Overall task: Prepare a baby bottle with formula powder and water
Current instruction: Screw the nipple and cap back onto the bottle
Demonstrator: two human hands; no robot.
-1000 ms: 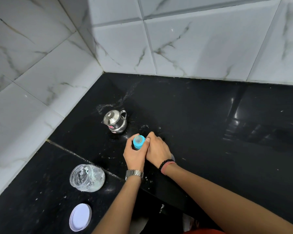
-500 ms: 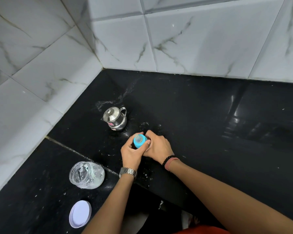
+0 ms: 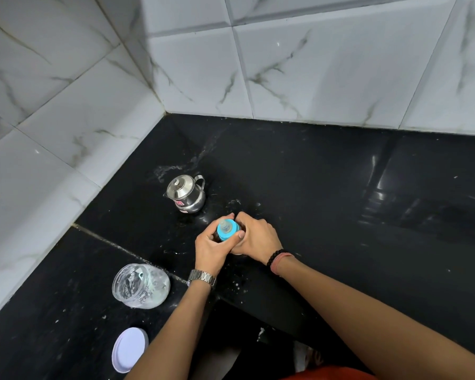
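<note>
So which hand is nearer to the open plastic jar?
Left. The left hand grips the bottle's blue cap, on the side toward the plastic jar; the right hand is beyond it.

— What surrounds you here?
— You face a corner where two walls of white marbled tiles [image 3: 327,69] meet, their grey veins crossed by thin grout lines.

— And below them?
— You look down on a glossy black countertop [image 3: 327,171], split by a pale seam [image 3: 126,249] at your left, flecked with white specks, with soft light reflected at your right.
</note>
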